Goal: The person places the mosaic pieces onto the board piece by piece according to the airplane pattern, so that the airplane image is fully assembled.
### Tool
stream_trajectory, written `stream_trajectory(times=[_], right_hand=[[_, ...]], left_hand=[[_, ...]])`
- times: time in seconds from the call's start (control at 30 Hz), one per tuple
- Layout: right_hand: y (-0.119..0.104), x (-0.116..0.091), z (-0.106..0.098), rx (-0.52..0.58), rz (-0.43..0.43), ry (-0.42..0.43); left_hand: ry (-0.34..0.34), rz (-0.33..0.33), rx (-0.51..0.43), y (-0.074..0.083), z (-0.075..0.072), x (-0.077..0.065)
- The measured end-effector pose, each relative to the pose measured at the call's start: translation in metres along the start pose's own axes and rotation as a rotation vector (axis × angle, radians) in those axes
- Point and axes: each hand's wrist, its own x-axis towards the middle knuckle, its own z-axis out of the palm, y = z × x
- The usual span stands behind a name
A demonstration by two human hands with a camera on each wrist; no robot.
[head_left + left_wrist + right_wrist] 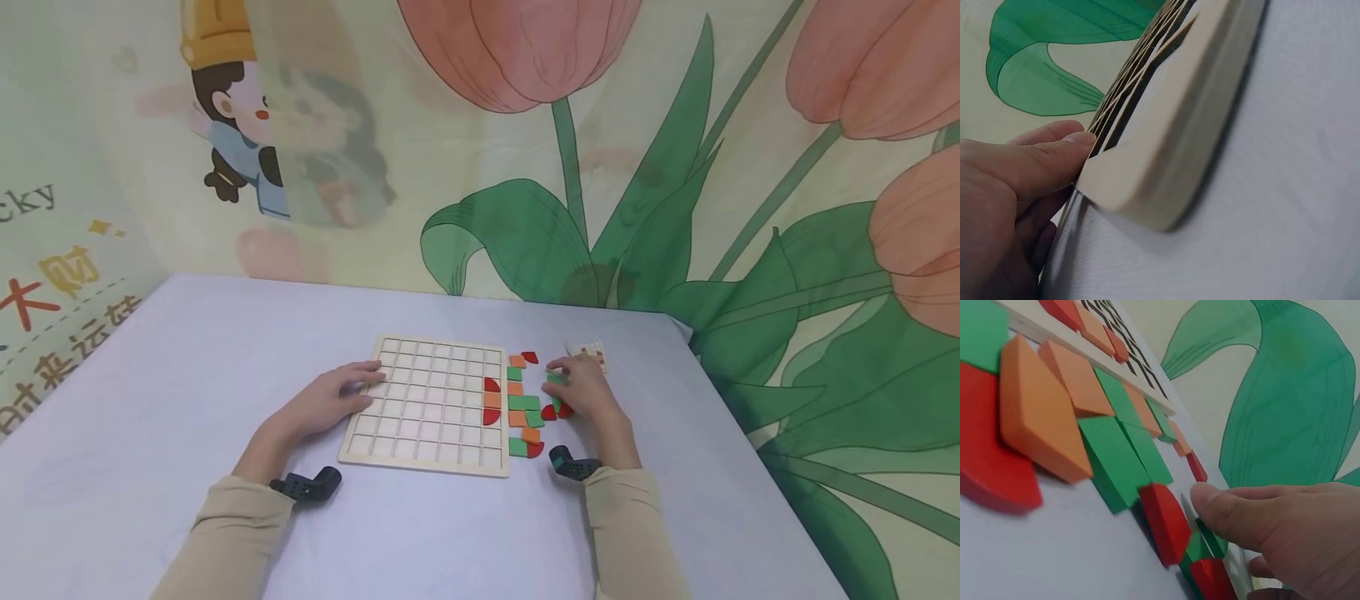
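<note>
A pale wooden grid board [423, 465] lies on the table. Two red quarter-round blocks, one of them the upper red block [491, 385], flank an orange square block [492, 401] at its right side. My left hand [327, 402] rests on the board's left edge, thumb and fingertips touching the rim. To the right of the board, my right hand [587, 388] pinches a green block [556, 377] between thumb and fingers. Another red block [1165, 524] lies close to the right thumb. Part of the green block is hidden by the hand.
Loose green, orange and red blocks, among them a green block [517, 447] and an orange block [531, 435], line the board's right edge. A small printed card [596, 353] lies behind my right hand. The white-covered table [420, 542] ends at a patterned backdrop [360, 250].
</note>
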Motion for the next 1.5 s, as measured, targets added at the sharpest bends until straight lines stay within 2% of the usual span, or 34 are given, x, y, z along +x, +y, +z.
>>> stream_trajectory(times=[0.13,0.23,0.4,0.5,0.73,0.9,1.13,1.5], right_hand=[[-0.010,0.003,0.008,-0.047,-0.036,0.016],[-0.015,0.005,0.011,-0.077,-0.072,0.032],[-0.015,0.009,0.012,-0.071,-0.110,0.063],[-0.014,0.013,0.013,-0.046,-0.129,0.042],[-0.010,0.020,0.021,-0.029,-0.090,-0.012],[-0.008,0.024,0.022,-0.032,-0.101,-0.008],[-0.017,0.027,0.020,-0.040,-0.133,0.017],[-0.024,0.032,0.015,-0.068,-0.147,0.010]], left_hand=[[0.001,-0.013,-0.015,-0.003,0.000,-0.003],[0.002,0.010,-0.022,-0.006,0.004,-0.002],[-0.008,0.020,-0.040,-0.007,0.012,0.002],[-0.011,0.013,-0.038,-0.006,0.014,0.002],[-0.017,-0.007,-0.032,-0.005,0.016,-0.002],[-0.016,0.004,-0.024,-0.004,0.014,-0.002],[-0.005,0.008,-0.012,-0.002,0.006,0.000],[0.010,-0.014,-0.016,-0.005,0.000,0.000]])
